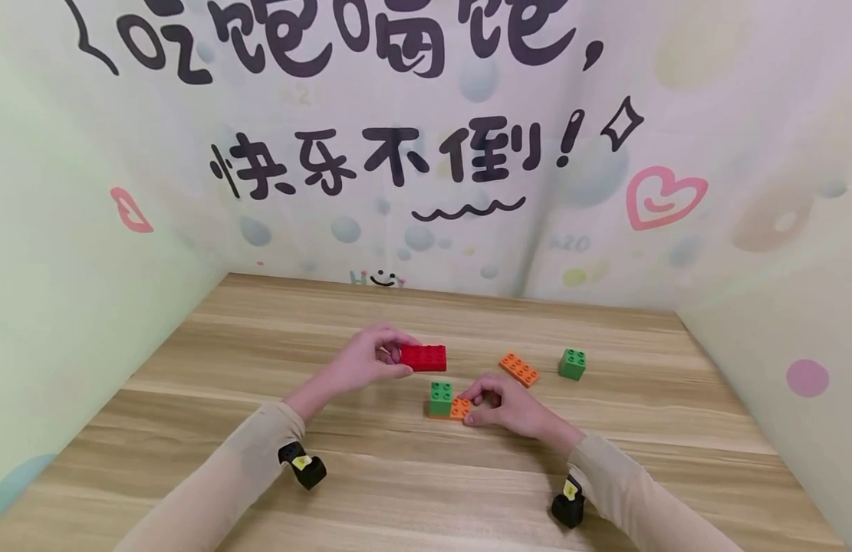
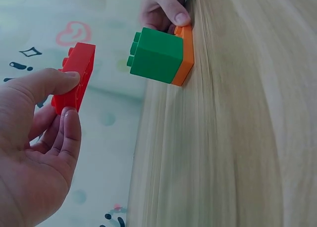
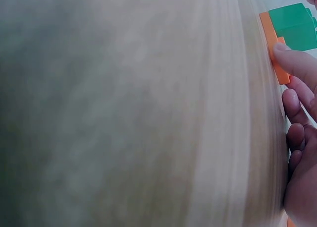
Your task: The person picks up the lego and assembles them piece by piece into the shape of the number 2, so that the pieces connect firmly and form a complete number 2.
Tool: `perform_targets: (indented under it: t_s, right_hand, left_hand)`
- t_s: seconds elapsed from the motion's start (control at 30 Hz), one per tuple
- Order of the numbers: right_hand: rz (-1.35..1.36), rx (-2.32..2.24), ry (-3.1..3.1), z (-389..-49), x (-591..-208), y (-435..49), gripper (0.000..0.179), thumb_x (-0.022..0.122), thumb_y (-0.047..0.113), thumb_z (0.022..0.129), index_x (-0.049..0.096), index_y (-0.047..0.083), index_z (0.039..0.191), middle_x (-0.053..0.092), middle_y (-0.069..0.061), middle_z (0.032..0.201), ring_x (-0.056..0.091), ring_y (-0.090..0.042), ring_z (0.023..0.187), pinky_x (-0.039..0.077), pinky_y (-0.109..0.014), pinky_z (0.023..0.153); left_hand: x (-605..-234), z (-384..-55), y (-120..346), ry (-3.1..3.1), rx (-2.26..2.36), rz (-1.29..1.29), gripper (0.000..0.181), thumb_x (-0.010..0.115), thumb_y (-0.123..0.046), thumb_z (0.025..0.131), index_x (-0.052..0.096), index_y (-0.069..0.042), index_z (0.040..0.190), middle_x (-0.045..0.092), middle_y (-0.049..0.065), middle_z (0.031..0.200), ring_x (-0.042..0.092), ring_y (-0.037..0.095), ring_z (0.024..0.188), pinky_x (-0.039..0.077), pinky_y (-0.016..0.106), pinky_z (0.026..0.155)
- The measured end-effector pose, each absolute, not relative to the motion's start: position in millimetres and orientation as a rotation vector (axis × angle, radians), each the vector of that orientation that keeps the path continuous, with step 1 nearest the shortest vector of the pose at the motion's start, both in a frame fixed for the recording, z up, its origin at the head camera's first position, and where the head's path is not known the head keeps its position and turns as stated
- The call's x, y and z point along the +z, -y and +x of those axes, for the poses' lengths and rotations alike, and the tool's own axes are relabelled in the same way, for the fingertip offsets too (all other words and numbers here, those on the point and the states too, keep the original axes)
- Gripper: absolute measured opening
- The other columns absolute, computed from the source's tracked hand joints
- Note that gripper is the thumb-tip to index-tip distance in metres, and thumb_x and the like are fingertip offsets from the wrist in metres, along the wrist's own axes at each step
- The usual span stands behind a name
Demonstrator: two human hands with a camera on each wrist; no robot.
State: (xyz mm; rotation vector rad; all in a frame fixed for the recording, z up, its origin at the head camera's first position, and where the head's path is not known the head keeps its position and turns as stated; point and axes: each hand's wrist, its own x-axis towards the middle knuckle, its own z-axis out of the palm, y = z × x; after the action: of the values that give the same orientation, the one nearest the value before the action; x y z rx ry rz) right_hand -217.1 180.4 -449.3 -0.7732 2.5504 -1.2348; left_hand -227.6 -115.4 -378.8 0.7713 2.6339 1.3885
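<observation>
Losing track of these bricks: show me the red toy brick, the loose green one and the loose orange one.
Red toy brick (image 1: 426, 358), head view: middle of its studded top.
Loose green toy brick (image 1: 572, 369), head view: near side, below the studs.
Loose orange toy brick (image 1: 518, 369), head view: middle of its studded top.

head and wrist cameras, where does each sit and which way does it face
Head: on the head, facing forward and down at the table; left hand, right hand and sleeves show.
Left wrist: on that wrist, facing along the left hand to the red brick it pinches; right hand beyond.
Right wrist: on that wrist, facing mostly table; right hand at right edge, probably some left hand above.
Shared by head and left wrist: the red brick, both hands.
</observation>
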Motion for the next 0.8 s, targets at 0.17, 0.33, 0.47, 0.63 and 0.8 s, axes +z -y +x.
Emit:
perform_targets:
  t_s: [0.17, 0.33, 0.47, 0.63, 0.8]
  right_hand:
    - [-0.761, -1.228, -2.552, -216, -449, -181, 0.028, 0.081, 0.03, 0.082, 0.071, 0.022, 0.107, 0.064, 0.0, 0.096, 0.046, -0.012, 0.08, 0.037, -0.02, 0.07]
    - [-0.743, -1.221, -2.559, -215, -449, -183, 0.028, 0.081, 0.03, 0.082, 0.071, 0.023, 0.107, 0.064, 0.002, 0.096, 0.046, -0.012, 0.08, 0.037, -0.02, 0.07]
    - [-0.728, -1.226, -2.558, -216, -448, -183, 0.028, 0.081, 0.031, 0.082, 0.071, 0.023, 0.107, 0.064, 0.003, 0.096, 0.046, -0.012, 0.08, 0.037, -0.02, 0.07]
    - [-0.729, -1.199, -2.574, -217, -448, -182, 0.028, 0.081, 0.032, 0.082, 0.072, 0.024, 0.107, 0.064, 0.004, 0.096, 0.048, -0.012, 0.082, 0.038, -0.02, 0.071]
    - [-0.734, -1.187, -2.576, -218, -449, -182, 0.027, 0.08, 0.033, 0.082, 0.072, 0.025, 0.107, 0.064, 0.005, 0.096, 0.048, -0.012, 0.083, 0.039, -0.02, 0.072]
  left_hand:
    - [-380, -227, 110, -2.624, 1.384, 0.776, 0.038, 0.08, -0.009, 0.081, 0.071, -0.009, 0.118, 0.059, 0.01, 0.107, 0.058, 0.015, 0.087, 0.055, 0.023, 0.077]
    - [-381, -228, 104, -2.606, 1.395, 0.795, 0.038, 0.08, -0.008, 0.081, 0.071, -0.008, 0.118, 0.059, 0.01, 0.104, 0.058, 0.014, 0.086, 0.055, 0.022, 0.076]
    - [-382, -228, 101, -2.589, 1.41, 0.821, 0.038, 0.08, -0.008, 0.081, 0.07, -0.007, 0.118, 0.058, 0.011, 0.104, 0.058, 0.014, 0.086, 0.055, 0.022, 0.076]
    - [-384, -229, 98, -2.581, 1.42, 0.845, 0.038, 0.08, -0.008, 0.081, 0.07, -0.006, 0.118, 0.059, 0.011, 0.103, 0.058, 0.014, 0.085, 0.055, 0.024, 0.077]
    - [-386, -229, 95, -2.567, 1.43, 0.866, 0.038, 0.081, -0.01, 0.081, 0.07, -0.006, 0.118, 0.059, 0.011, 0.101, 0.059, 0.014, 0.086, 0.056, 0.024, 0.078]
